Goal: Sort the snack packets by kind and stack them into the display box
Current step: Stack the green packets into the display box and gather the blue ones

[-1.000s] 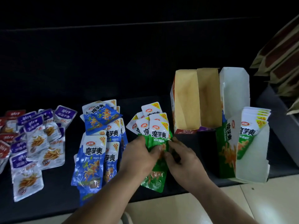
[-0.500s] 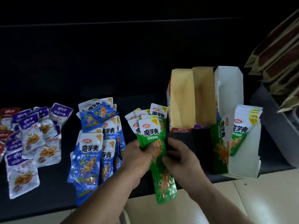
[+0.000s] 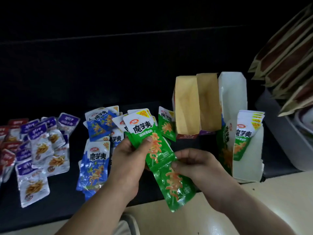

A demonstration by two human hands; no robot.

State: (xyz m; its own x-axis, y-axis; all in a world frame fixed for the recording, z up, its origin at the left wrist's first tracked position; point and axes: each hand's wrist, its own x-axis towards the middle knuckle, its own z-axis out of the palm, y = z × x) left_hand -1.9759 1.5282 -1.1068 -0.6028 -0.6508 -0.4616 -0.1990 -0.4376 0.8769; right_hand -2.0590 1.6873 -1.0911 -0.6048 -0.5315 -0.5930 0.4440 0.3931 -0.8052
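Left hand (image 3: pixel 128 160) is gripping a fanned bundle of green packets (image 3: pixel 144 131) above the dark surface (image 3: pixel 59 206); the thumb is pressing on the front of the top packet and the fingers are curling behind the bundle

Right hand (image 3: pixel 198 165) is pinching the upper edge of a lower green packet (image 3: pixel 174 184) between thumb and fingers (image 3: pixel 184 156). This packet is hanging tilted below the bundle, its top touching the bundle's lower edge

One loose green packet (image 3: pixel 166 126) is lying on the surface just beside the bundle, against the front of the nearer cardboard box (image 3: pixel 186 106)

The display box (image 3: pixel 249 163), white inside with a green printed front, is standing at the right. A row of green packets (image 3: pixel 243 133) is sitting upright in it, white tops showing above the cut-down wall

A second cardboard box (image 3: pixel 209 102) is standing between the first one and the display box; both are showing bare brown insides

Blue packets (image 3: pixel 96 163) are lying in an overlapping pile to the left of the hands. Purple packets (image 3: pixel 42 145) are lying further left, and red packets (image 3: pixel 6 156) are lying at the frame's left edge, partly cut off

Brown bags (image 3: pixel 288 56) are leaning in a row at the upper right
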